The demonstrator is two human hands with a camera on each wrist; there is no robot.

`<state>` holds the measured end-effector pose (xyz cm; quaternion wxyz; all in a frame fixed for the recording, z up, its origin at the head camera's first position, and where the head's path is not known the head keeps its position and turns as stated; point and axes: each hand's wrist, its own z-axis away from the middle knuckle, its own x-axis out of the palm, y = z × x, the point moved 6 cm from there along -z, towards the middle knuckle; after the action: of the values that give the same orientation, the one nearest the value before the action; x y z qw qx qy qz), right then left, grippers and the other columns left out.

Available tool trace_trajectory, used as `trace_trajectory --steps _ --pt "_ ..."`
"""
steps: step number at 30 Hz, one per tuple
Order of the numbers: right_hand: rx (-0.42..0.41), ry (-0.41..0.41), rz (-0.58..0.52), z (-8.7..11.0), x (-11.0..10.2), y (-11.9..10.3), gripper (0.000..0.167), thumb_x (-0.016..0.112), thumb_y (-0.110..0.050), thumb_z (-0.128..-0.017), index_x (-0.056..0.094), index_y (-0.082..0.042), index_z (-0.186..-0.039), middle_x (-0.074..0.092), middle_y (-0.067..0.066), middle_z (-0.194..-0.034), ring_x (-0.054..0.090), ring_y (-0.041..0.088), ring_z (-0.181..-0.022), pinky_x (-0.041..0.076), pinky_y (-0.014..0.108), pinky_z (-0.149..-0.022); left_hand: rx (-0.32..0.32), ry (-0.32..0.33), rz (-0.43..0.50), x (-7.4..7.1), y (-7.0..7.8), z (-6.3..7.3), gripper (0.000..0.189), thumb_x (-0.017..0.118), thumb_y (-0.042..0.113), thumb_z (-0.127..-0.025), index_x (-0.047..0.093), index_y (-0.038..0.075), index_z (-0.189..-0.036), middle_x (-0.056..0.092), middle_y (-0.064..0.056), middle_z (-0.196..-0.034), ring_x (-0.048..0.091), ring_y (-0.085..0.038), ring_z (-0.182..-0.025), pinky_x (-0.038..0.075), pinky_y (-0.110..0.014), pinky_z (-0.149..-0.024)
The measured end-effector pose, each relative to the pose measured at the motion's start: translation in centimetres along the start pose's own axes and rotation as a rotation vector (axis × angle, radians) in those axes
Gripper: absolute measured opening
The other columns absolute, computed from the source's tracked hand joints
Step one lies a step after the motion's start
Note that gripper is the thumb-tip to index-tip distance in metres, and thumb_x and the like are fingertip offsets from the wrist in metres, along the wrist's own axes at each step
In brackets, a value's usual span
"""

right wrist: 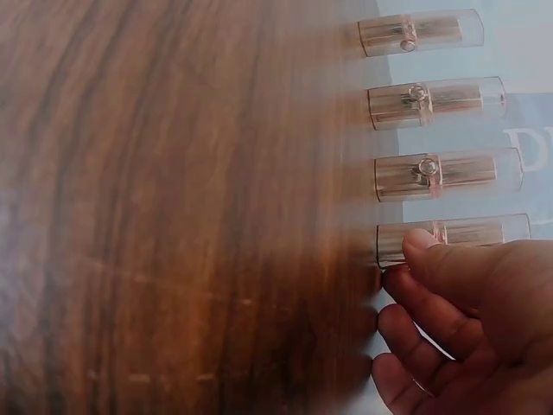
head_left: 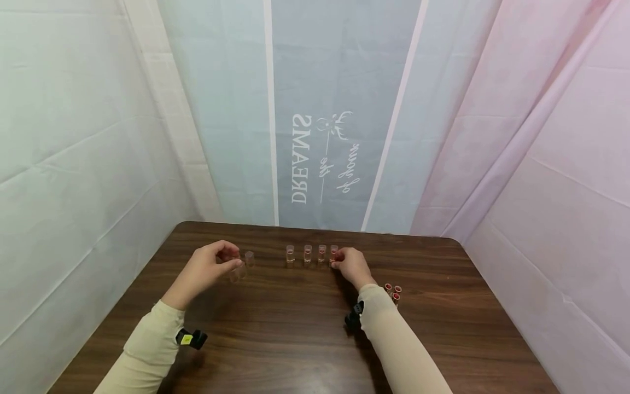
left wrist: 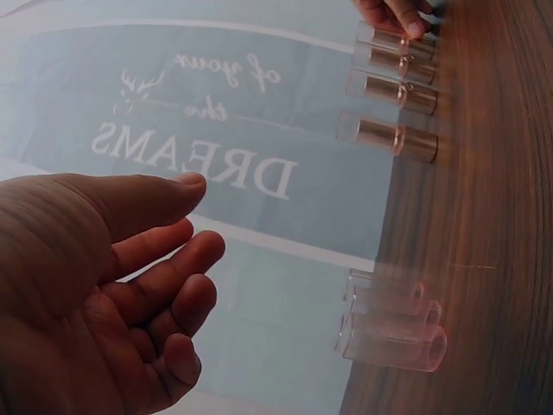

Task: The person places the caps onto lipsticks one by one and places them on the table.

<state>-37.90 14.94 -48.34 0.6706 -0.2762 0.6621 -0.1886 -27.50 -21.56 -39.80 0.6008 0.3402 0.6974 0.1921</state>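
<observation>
My right hand (head_left: 353, 266) pinches the lower part of an upright gold lipstick tube (right wrist: 475, 229) with a clear cap, at the right end of a row on the table. Beside it in that row stand three more capped lipstick tubes (head_left: 307, 253), gold at the base with see-through tops. My left hand (left wrist: 112, 285) hovers near three loose clear caps (left wrist: 397, 341), its fingers loosely bent and nothing between thumb and fingertips. In the head view this hand overlaps part of the caps (head_left: 250, 259).
Near my right forearm stand several uncapped lipstick tubes (head_left: 396, 296) with red tips, partly behind the sleeve. The brown wooden table (head_left: 275, 328) ends at a hanging cloth (head_left: 339, 65) with mirrored lettering. White cloth walls (head_left: 74, 137) flank both sides.
</observation>
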Motion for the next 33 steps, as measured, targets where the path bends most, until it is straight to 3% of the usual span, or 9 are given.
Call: trace_trajectory --steps 8,15,22,27,33 --pt "0.023 -0.03 0.049 0.4 -0.4 -0.6 0.023 0.077 -0.016 -0.093 0.072 -0.008 -0.113 0.071 0.01 -0.109 0.066 0.025 -0.093 0.055 0.045 -0.083 -0.02 -0.024 -0.005 0.1 -0.5 -0.1 0.031 0.076 0.024 -0.095 0.067 0.006 -0.119 0.07 -0.004 -0.103 0.064 -0.019 -0.091 0.053 -0.032 -0.074" --pt "-0.031 0.009 0.229 1.4 -3.9 -2.9 0.039 0.076 -0.018 -0.094 0.066 -0.004 -0.129 0.067 0.016 -0.125 0.065 0.034 -0.112 0.054 0.051 -0.092 -0.036 -0.033 0.005 0.3 -0.6 -0.1 0.031 0.074 0.024 -0.096 0.067 0.005 -0.12 0.07 -0.006 -0.106 0.064 -0.02 -0.094 0.053 -0.034 -0.075" --pt "-0.224 0.139 0.226 5.1 -8.8 -5.1 0.037 0.075 -0.021 -0.095 0.068 -0.006 -0.128 0.068 0.014 -0.126 0.06 0.035 -0.121 0.051 0.052 -0.098 -0.048 -0.038 0.033 1.3 -0.3 0.0 0.026 0.075 0.022 -0.096 0.068 0.01 -0.117 0.07 -0.003 -0.103 0.064 -0.019 -0.091 0.053 -0.034 -0.073" --pt "-0.375 0.3 0.162 9.0 -11.4 -4.6 0.031 0.076 -0.021 -0.094 0.072 -0.008 -0.122 0.071 0.008 -0.117 0.062 0.03 -0.114 0.051 0.05 -0.094 -0.036 -0.061 0.09 2.3 0.3 0.1 0.025 0.076 0.021 -0.095 0.068 0.011 -0.116 0.07 -0.003 -0.1 0.065 -0.018 -0.087 0.056 -0.033 -0.069" --pt "-0.422 0.443 0.05 12.0 -13.1 -3.1 0.021 0.079 -0.017 -0.092 0.075 -0.014 -0.112 0.072 0.0 -0.108 0.064 0.02 -0.103 0.055 0.04 -0.08 -0.027 -0.06 0.095 2.3 0.6 0.2 0.022 0.076 0.019 -0.095 0.068 0.012 -0.114 0.069 -0.002 -0.099 0.064 -0.02 -0.085 0.056 -0.031 -0.065"
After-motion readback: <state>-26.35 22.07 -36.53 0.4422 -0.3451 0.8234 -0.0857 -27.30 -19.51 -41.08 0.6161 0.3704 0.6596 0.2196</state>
